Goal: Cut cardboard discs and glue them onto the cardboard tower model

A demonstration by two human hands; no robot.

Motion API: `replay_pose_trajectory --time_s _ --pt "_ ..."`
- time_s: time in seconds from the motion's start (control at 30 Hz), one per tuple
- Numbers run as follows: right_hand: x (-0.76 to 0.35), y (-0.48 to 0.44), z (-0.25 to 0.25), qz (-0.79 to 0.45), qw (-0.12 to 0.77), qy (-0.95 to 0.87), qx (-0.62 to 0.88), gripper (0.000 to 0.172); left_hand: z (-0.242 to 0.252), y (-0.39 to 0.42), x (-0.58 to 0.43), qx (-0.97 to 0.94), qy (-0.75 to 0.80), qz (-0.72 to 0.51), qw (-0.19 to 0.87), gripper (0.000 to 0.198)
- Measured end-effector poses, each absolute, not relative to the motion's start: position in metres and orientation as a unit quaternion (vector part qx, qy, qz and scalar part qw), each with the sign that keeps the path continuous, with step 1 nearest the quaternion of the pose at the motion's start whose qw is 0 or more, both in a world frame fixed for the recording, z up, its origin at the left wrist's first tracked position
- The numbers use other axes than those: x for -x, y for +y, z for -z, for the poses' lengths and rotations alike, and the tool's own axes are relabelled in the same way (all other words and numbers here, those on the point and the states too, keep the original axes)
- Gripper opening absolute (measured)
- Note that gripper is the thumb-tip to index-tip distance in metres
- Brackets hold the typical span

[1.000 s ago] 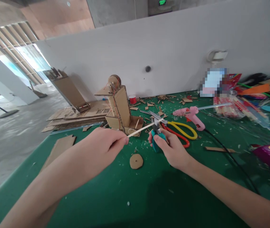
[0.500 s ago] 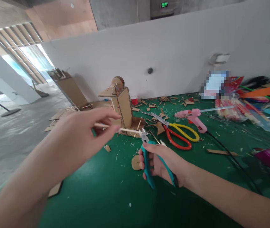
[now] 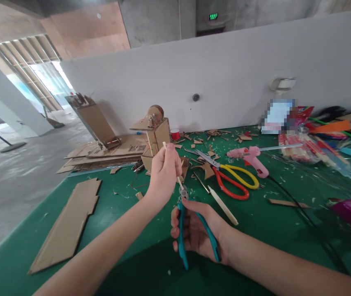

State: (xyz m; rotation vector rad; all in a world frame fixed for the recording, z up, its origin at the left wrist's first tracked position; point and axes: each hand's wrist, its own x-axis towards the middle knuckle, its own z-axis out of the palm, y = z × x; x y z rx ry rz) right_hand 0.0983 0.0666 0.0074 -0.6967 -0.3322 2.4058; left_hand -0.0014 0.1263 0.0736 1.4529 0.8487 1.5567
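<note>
My left hand is closed on a thin wooden stick, with one tip showing above the thumb and the other end at the metal jaws of the cutting pliers. My right hand grips these teal-handled cutting pliers, whose handles are spread apart. Whether the jaws bite into the stick, I cannot tell. Behind my left hand stands a cardboard model with a round cardboard wheel on top; the hand covers part of its base.
Scissors with red and yellow handles lie beyond my right hand, near a white-handled tool. Farther right are a pink glue gun and its cord. A cut cardboard sheet lies at left; stacked cardboard and scraps are behind.
My left hand has moved right and turned upright, bringing the stick from near level to steep. The pliers have shifted slightly down and left. The round cardboard piece beside them is out of sight.
</note>
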Motion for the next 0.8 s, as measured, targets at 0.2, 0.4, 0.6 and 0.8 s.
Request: replay_pose_trajectory --time_s 0.2,0.4,0.6,0.8 --pt "-0.097 0.069 -0.01 -0.901 0.301 -0.109 0.292 0.034 -0.067 0.139 -0.006 -0.542 0.341 -0.643 0.42 0.042" --pt "-0.095 0.071 -0.015 -0.906 0.303 -0.065 0.29 0.039 -0.065 0.141 -0.014 -0.517 0.325 -0.669 0.424 0.045" --pt "-0.096 0.072 -0.013 -0.91 0.31 -0.069 0.267 0.037 -0.064 0.14 -0.014 -0.514 0.31 -0.685 0.414 0.049" --pt "-0.1 0.067 -0.01 -0.898 0.349 -0.104 0.248 0.033 -0.074 0.142 -0.001 -0.541 0.287 -0.703 0.362 0.049"
